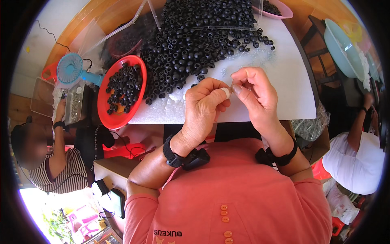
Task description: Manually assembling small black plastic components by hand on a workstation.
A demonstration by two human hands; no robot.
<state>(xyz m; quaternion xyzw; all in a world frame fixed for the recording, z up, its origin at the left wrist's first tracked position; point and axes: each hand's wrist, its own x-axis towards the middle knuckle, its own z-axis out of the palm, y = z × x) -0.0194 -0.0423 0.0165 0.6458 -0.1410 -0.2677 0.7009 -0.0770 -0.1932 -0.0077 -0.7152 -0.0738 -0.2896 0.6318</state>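
My left hand (206,99) and my right hand (258,95) meet above the near edge of the white tabletop (293,87). The fingers of the left are curled, its thumb pressed against the index finger, with something white around the thumb tip. My right thumb and index finger pinch together right beside it. Whatever lies between the fingertips is too small to make out. Just beyond the hands spreads a big heap of round, hollow black pieces (183,61), like large-holed beads. Small clear beads (260,55) lie scattered on the white surface past my right hand.
Left of the heap, a red plate (102,106) holds more black pieces, next to a blue handheld fan (70,68). A pink bowl (284,10) sits at the far right. People work on both sides; a light-blue basin (339,51) stands to the right.
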